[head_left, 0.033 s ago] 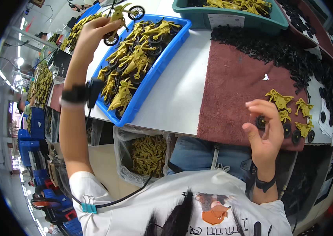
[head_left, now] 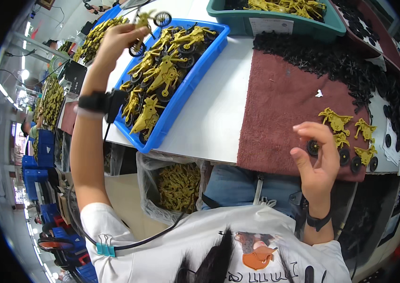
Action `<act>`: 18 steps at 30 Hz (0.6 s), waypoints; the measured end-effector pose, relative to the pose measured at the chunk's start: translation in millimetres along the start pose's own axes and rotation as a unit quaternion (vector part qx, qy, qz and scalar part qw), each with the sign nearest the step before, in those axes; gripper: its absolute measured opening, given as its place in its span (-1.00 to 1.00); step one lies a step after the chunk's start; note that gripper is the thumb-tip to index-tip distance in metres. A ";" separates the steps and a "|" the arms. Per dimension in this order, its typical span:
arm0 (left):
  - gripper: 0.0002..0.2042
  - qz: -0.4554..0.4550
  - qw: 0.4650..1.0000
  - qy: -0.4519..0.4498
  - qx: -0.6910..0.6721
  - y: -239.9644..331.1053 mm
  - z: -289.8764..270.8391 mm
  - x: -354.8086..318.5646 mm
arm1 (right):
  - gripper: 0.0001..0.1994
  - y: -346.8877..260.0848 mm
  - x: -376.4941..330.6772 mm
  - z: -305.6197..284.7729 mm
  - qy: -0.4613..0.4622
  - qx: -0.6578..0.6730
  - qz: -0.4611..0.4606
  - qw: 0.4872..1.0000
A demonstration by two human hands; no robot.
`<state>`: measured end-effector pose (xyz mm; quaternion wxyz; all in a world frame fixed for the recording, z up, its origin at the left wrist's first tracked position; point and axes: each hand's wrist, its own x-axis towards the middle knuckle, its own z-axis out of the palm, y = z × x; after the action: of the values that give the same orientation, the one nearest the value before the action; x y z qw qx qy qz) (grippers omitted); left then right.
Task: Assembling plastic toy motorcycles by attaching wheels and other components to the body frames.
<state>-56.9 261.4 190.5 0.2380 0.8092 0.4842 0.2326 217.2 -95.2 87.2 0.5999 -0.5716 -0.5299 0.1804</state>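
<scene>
The left hand (head_left: pixel 117 45) pinches 1 toy motorbike (head_left: pixel 144 20) with 2 wheels showing, at the far left end of the blue tray (head_left: pixel 188 96). The right hand (head_left: pixel 322 167) holds its thumb and forefinger wide apart; 1 black wheel (head_left: pixel 312 147) shows between them, touching or not I cannot tell. Many wheeled motorbikes lie in the tray, too overlapped to count; these look done. Left over, by my judgement, are 4 yellow frames (head_left: pixel 335 119) on the brown cloth (head_left: pixel 275 113), with 3 more wheels beside them, fitted or loose unclear. Beyond sits 1 green bin (head_left: pixel 318 29) of yellow parts, uncountable.
</scene>
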 end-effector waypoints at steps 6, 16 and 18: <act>-0.43 -0.133 0.983 -0.084 0.090 -27.8 86.7 51.0 | -0.74 10.4 -11.6 -8.6 -0.049 -0.057 -0.039 0.996; -0.57 -0.116 0.967 -0.143 0.177 -15.4 55.8 77.9 | -0.68 34.1 -16.3 -75.4 0.003 -0.346 0.023 0.938; -0.59 0.046 0.971 -0.089 0.215 3.5 40.4 83.3 | -0.64 36.3 -19.3 -68.5 -0.070 -0.413 0.012 0.908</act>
<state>5.2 328.0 173.4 0.0892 0.8802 0.4621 0.0608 281.8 -134.7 61.8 0.2694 -0.7606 -0.5907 -0.0080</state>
